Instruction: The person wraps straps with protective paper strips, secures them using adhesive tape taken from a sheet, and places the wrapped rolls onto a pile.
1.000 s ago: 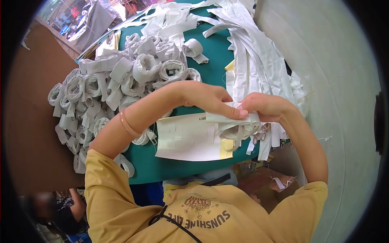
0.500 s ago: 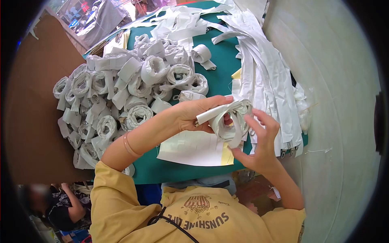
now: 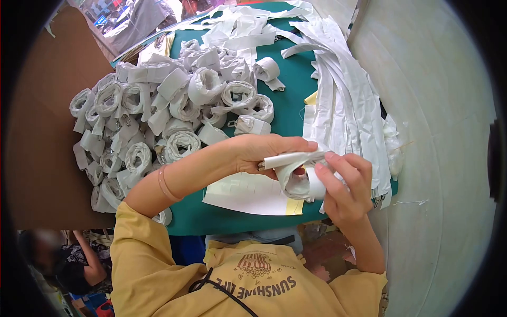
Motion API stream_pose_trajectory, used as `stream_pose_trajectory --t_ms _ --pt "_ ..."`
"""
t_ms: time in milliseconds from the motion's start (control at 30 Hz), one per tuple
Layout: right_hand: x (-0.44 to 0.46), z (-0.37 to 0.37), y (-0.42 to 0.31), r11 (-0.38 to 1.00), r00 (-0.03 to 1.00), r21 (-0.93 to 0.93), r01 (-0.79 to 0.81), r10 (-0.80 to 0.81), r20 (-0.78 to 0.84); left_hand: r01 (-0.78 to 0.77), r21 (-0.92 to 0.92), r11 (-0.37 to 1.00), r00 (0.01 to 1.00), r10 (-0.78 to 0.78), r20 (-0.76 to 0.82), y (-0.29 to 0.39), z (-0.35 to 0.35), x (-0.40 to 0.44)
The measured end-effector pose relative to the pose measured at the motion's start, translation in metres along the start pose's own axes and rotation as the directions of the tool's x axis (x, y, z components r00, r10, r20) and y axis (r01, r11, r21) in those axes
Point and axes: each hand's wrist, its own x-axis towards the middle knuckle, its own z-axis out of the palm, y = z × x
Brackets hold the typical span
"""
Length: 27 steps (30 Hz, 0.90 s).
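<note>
A white strip rolled into a loose coil point(image 3: 297, 180) is held between both hands above the green table point(image 3: 211, 222). My left hand point(image 3: 269, 150) grips the coil from its left and upper side, thumb along the top, with a small metal clip showing near the strip's end. On the right side, my right hand point(image 3: 348, 185) has its bent fingers pressed on the coil's outer layer. Beneath the coil lies a white sheet point(image 3: 243, 195) with a yellow edge.
Many rolled white coils point(image 3: 206, 86) are piled on the table's left. Long white strips point(image 3: 343, 100) lie along the right, beside a pale wall point(image 3: 443, 132). A brown board point(image 3: 47, 127) stands at far left. Another person point(image 3: 74, 264) is at lower left.
My right hand has moved from the far end, first opening beside the coil and now pressing on it. The coil has been turned and its strip wraps closer. The view has shifted slightly.
</note>
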Motion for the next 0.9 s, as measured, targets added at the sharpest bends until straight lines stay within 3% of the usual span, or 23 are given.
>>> stream_pose_trajectory --t_ms 133,200,300,367,533,600,700,833,900 --pt "0.005 -0.006 0.0 0.992 0.999 0.121 -0.031 0.026 0.041 -0.038 0.056 0.998 0.999 0.038 0.0 -0.002 0.002 -0.001" --pt "0.003 -0.006 0.0 0.936 0.988 0.318 -0.152 0.152 0.027 -0.037 0.107 0.994 0.999 0.037 -0.005 -0.008 -0.001 0.004" --pt "-0.003 -0.008 -0.004 0.874 0.971 0.425 -0.237 0.223 0.084 -0.028 0.151 0.988 0.999 0.031 -0.022 -0.015 0.003 -0.002" --pt "-0.007 -0.007 -0.007 0.859 0.965 0.439 -0.263 0.245 0.098 -0.086 0.232 0.969 0.996 0.089 0.001 -0.012 0.009 -0.012" --pt "-0.018 -0.006 -0.012 0.781 0.926 0.499 -0.375 0.346 0.155 -0.208 0.225 0.952 0.977 0.213 0.0 -0.014 0.018 -0.02" --pt "-0.017 -0.006 -0.016 0.687 0.88 0.562 -0.461 0.435 0.19 -0.309 0.257 0.916 0.95 0.308 0.047 -0.019 0.015 -0.015" --pt "-0.016 -0.003 -0.022 0.584 0.823 0.621 -0.523 0.536 0.188 -0.324 0.264 0.909 0.946 0.316 0.073 -0.022 0.012 -0.014" --pt "-0.013 -0.007 -0.02 0.572 0.818 0.613 -0.545 0.523 0.239 -0.37 0.258 0.892 0.929 0.357 0.097 -0.033 0.006 -0.009" --pt "-0.012 -0.012 -0.018 0.66 0.828 0.5 -0.561 0.448 0.338 -0.464 0.291 0.837 0.886 0.439 0.15 -0.041 0.003 -0.006"
